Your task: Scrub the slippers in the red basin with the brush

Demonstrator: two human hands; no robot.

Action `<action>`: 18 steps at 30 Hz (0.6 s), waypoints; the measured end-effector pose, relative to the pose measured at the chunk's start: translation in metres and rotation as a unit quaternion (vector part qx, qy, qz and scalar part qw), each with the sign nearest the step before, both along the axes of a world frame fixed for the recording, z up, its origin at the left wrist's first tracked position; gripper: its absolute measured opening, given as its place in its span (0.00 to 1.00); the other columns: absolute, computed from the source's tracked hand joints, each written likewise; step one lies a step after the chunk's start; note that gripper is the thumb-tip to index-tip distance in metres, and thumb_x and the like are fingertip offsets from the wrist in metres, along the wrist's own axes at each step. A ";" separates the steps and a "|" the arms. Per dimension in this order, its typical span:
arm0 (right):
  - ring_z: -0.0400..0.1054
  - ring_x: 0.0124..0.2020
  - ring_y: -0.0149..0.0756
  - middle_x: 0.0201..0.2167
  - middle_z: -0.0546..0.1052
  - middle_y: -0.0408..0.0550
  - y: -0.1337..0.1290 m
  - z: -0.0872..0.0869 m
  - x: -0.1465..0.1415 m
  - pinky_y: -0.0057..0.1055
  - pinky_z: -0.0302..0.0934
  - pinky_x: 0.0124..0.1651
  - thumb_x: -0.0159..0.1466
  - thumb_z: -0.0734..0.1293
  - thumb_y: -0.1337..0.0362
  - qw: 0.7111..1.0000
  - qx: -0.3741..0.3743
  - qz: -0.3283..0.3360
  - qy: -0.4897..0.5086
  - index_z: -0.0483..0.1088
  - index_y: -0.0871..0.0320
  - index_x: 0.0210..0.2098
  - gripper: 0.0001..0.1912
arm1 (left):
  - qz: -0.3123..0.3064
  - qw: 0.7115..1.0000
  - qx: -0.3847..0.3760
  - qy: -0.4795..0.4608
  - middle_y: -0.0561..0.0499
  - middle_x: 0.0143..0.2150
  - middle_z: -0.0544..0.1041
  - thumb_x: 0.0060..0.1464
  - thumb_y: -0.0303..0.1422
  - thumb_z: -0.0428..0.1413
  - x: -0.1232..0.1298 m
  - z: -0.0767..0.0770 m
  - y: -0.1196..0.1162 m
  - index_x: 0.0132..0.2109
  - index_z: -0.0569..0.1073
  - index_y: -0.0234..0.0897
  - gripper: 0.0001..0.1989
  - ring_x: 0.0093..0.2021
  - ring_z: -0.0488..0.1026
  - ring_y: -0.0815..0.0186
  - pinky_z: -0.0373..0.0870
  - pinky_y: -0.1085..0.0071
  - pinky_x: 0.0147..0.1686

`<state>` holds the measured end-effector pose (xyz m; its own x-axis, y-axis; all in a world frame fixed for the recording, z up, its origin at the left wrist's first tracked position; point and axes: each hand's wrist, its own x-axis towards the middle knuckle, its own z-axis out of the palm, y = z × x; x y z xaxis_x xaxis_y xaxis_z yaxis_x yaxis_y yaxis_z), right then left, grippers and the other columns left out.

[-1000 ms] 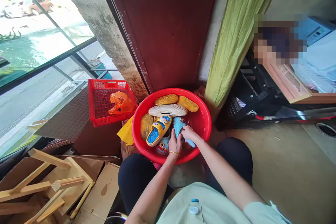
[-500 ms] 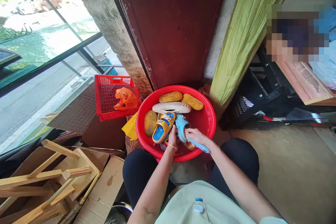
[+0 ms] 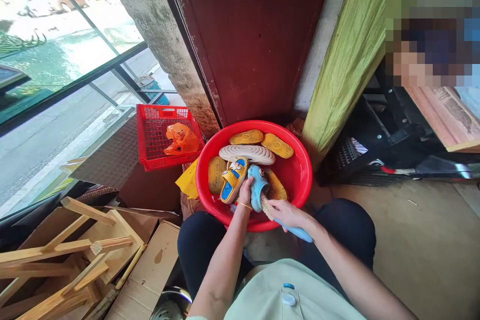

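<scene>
1. While the left hand (image 3: 245, 192) is closed around the side of the blue clog (image 3: 257, 187), the right hand (image 3: 287, 212) is wrapped around the brush (image 3: 300, 233) near its head. Neither hand is spread; the exact placing of the right fingertips cannot be told.

2. Location: the clog is held over the near part of the red basin (image 3: 308, 172), just beside the yellow sandal (image 3: 234, 180), its opening towards the wearer. The bristles (image 3: 267, 207) stand at that opening; how firmly they press cannot be told.

3. Method, as judged: the left grip should stay firm on the outer wall, clear of the bristles. Short strokes angled along the inner wall should serve better than straight jabs, with the clog kept low over the basin to contain drips.

4. Materials: the clog looks like soft moulded foam, rounded at the toe, with a small ornament on top. The brush pairs pale, stiff-looking bristles with a smooth blue handle. The basin appears to be glossy plastic, round and wide-rimmed.

5. Textures: the white sole (image 3: 247, 153) and mustard sole (image 3: 277, 145) show concentric ridges; the sandal has a blue footbed.
</scene>
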<state>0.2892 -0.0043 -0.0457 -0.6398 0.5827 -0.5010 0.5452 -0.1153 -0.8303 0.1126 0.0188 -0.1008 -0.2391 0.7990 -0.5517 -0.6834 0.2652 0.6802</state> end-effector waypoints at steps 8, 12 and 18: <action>0.65 0.16 0.28 0.28 0.75 0.45 0.032 -0.019 -0.056 0.22 0.57 0.20 0.68 0.58 0.65 0.988 0.063 -0.113 -0.086 0.68 0.58 0.44 0.09 | 0.023 0.999 0.029 -0.035 0.45 0.53 0.82 0.57 0.35 0.61 0.006 0.006 0.001 0.54 0.77 0.38 0.18 0.56 0.77 0.54 0.77 0.60 0.56; 0.67 0.17 0.29 0.31 0.77 0.49 0.041 -0.024 -0.063 0.24 0.60 0.22 0.67 0.59 0.66 0.986 0.059 -0.118 -0.103 0.67 0.59 0.45 0.10 | 0.024 0.999 0.023 -0.018 0.44 0.52 0.82 0.56 0.36 0.62 0.002 0.000 0.002 0.53 0.77 0.37 0.18 0.56 0.78 0.54 0.77 0.60 0.56; 0.66 0.16 0.28 0.25 0.75 0.42 0.055 -0.007 -0.027 0.23 0.59 0.20 0.66 0.61 0.63 0.998 0.006 -0.001 -0.060 0.68 0.58 0.37 0.06 | -0.007 0.994 0.095 0.045 0.44 0.53 0.81 0.52 0.38 0.62 -0.008 -0.019 0.004 0.52 0.77 0.34 0.21 0.59 0.75 0.54 0.71 0.59 0.61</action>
<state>0.2618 0.0504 -0.0524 -0.5749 0.5905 -0.5664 0.6402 -0.1066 -0.7608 0.1041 0.0225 -0.1202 -0.2695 0.8899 -0.3679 -0.6140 0.1356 0.7776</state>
